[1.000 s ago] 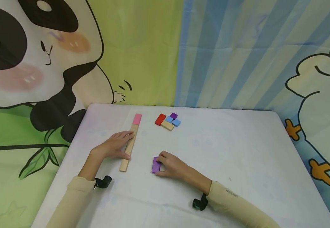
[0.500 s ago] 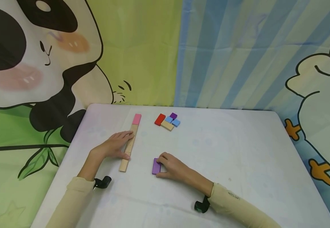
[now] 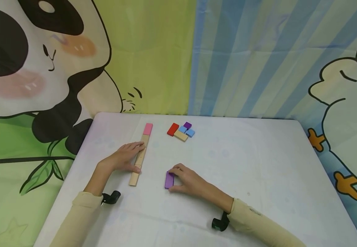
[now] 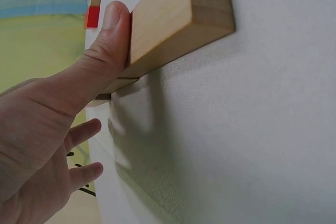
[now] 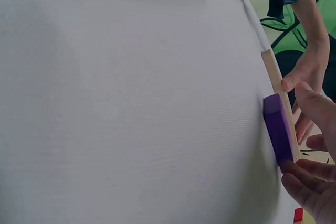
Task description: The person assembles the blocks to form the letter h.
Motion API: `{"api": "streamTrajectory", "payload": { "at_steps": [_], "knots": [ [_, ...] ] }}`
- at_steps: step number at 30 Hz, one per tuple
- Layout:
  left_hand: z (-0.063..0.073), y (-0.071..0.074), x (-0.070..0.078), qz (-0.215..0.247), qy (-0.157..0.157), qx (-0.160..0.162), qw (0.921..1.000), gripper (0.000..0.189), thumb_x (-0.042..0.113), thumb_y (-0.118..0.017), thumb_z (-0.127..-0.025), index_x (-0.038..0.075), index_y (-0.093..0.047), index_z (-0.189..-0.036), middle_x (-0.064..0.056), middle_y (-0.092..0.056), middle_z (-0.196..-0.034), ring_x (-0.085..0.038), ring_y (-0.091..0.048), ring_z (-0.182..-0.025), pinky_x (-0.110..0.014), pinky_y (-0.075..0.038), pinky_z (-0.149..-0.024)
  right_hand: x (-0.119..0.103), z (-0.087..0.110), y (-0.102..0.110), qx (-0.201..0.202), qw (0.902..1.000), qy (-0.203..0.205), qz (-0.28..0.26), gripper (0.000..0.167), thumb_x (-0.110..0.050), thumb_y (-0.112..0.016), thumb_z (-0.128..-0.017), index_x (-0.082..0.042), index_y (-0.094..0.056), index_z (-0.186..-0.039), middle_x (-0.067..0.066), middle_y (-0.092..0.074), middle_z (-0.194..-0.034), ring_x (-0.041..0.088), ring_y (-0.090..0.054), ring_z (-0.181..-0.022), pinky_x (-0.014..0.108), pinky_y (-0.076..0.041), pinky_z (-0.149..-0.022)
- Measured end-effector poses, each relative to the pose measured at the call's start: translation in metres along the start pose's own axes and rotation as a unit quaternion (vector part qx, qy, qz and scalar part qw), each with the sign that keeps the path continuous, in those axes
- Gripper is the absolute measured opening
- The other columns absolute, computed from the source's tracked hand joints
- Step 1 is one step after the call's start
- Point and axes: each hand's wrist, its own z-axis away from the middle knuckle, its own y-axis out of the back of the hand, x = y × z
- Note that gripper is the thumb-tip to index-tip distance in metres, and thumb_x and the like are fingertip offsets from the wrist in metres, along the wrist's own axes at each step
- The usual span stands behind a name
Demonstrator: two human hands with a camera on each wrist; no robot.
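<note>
A row of flat plain wooden blocks (image 3: 140,156) lies on the white table with a pink block (image 3: 148,129) at its far end. My left hand (image 3: 123,157) rests along the row's left side, fingertips over it and thumb against a block near the close end. In the left wrist view, a wooden block (image 4: 163,17) has "42" marked on its end. A purple block (image 3: 169,180) lies to the right of the row. My right hand (image 3: 189,181) spreads around it, fingertips at its far end; in the right wrist view the thumb (image 5: 310,98) stands apart from it.
At the back of the table (image 3: 243,154) lies a cluster: a red block (image 3: 172,129), a plain block (image 3: 181,136), two blue blocks (image 3: 190,132) and a dark purple block (image 3: 187,125). A cartoon-printed cloth (image 3: 154,58) hangs behind the table.
The purple block has shifted slightly toward me and to the right, then stayed put. My right fingers have spread a little, and the right wrist has drawn back rightward. The left hand keeps its place.
</note>
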Motion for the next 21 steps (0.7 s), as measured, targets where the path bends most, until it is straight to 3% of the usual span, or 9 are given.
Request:
{"api": "streamTrajectory", "payload": {
  "at_steps": [13,21],
  "knots": [
    [-0.002,-0.003,-0.003,0.005,0.004,-0.002,1.0000,0.105,0.051,-0.079,-0.072,0.005,-0.028,-0.152,-0.016,-0.026,-0.159,-0.038,-0.025,-0.145,-0.059,-0.020,-0.118,0.003,0.000,0.007,0.019,0.9996,-0.013,-0.014,0.069,-0.035,-0.078,-0.081,-0.008,-0.052,-0.138,0.006,-0.059,-0.122,0.015,-0.062,-0.102,0.027,-0.056,-0.085],
    [-0.004,-0.007,-0.007,0.000,0.005,0.004,1.0000,0.106,0.052,-0.079,-0.071,0.005,-0.028,-0.152,-0.015,-0.026,-0.159,-0.037,-0.026,-0.145,-0.058,-0.021,-0.118,0.004,-0.002,0.014,0.012,0.9985,-0.045,-0.028,0.069,-0.035,-0.076,-0.083,-0.010,-0.049,-0.140,0.007,-0.059,-0.122,0.015,-0.060,-0.100,0.028,-0.056,-0.084]
  ]
}}
